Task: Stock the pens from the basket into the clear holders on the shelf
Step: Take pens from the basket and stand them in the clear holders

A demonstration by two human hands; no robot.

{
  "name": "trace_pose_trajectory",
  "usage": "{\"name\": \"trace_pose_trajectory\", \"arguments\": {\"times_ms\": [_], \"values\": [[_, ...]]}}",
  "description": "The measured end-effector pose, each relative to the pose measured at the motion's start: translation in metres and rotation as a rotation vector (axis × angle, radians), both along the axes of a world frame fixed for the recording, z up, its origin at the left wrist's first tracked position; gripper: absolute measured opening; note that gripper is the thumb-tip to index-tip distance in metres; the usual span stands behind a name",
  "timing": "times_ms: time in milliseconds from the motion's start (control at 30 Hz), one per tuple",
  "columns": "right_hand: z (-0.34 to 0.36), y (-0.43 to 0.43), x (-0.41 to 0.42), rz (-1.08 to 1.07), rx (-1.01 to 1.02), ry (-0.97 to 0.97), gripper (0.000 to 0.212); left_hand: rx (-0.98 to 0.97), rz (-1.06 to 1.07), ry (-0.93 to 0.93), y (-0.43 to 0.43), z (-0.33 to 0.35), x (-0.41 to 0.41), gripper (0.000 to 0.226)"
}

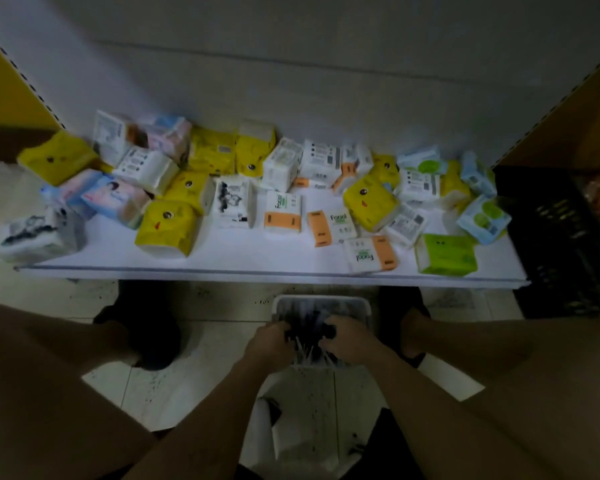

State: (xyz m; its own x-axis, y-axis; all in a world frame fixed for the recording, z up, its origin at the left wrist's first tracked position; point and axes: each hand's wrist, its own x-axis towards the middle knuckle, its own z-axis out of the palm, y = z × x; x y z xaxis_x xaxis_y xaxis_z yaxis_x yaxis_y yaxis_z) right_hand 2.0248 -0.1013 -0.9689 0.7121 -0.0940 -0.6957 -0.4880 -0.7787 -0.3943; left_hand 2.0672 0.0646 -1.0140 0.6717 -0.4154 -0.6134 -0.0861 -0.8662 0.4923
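Right, both hands are down in the basket (321, 300), which sits on the floor tiles just below the front edge of the shelf (257, 259). The left hand (270, 344) has its fingers curled into a bunch of pens (308, 351), and the right hand (347, 341) is curled round the same cluster from the other side; it's dim and a bit blurred, but both look to be gripping pens rather than lying flat. Up on the shelf it's all tissue packs (165, 228), scattered loosely from one end to the other, with a black crate (565, 237) at the right end. No clear holders show anywhere in view, and no pen is on the shelf. So by my read this is the very start: the basket looks well filled, nothing is stocked yet, and every pen has its trip to make.
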Motion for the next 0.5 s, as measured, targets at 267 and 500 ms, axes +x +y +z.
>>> {"name": "trace_pose_trajectory", "arguments": {"times_ms": [267, 500], "values": [[-0.035, 0.007, 0.007, -0.057, 0.042, 0.127, 0.025, 0.058, -0.045, 0.293, -0.019, -0.044, -0.010, 0.037], [-0.066, 0.003, 0.024, -0.256, 0.067, 0.157, 0.031, 0.073, -0.067, 0.314, -0.027, -0.058, -0.007, 0.030]]}}
